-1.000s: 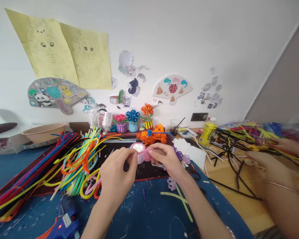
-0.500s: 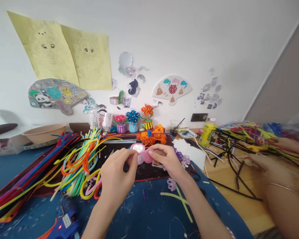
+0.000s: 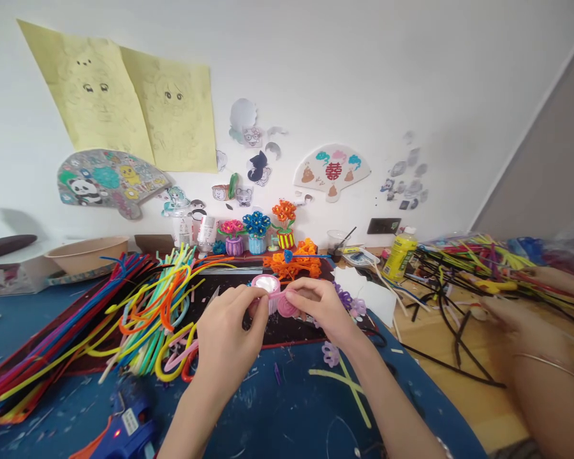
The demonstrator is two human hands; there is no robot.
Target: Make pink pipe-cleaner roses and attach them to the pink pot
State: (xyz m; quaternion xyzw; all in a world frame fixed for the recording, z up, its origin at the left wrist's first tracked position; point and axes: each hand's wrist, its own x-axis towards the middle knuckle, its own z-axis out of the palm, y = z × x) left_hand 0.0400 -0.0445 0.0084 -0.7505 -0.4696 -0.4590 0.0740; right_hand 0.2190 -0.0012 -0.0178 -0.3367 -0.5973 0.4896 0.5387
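Observation:
Between my two hands is a pink pipe cleaner, wound into a flat spiral coil at its right part. My left hand pinches the strand to the left of the coil between thumb and index finger. With thumb and fingers closed, my right hand grips the coil's right side. Just behind my fingertips stands a small round pot with a pink rim and a white inside; its lower part is partly hidden by my hands. Purple pipe-cleaner flowers lie near my right forearm.
Bundled coloured pipe cleaners spread across the left. A blue glue gun with a lit red light lies front left. Potted pipe-cleaner flowers stand by the wall. At right, another person's hand is over the wooden table, near a yellow bottle.
The view has shifted very slightly. My hands keep their pinch on the pink pipe cleaner, with the strand between them a little more drawn out. The other person's hand has moved slightly.

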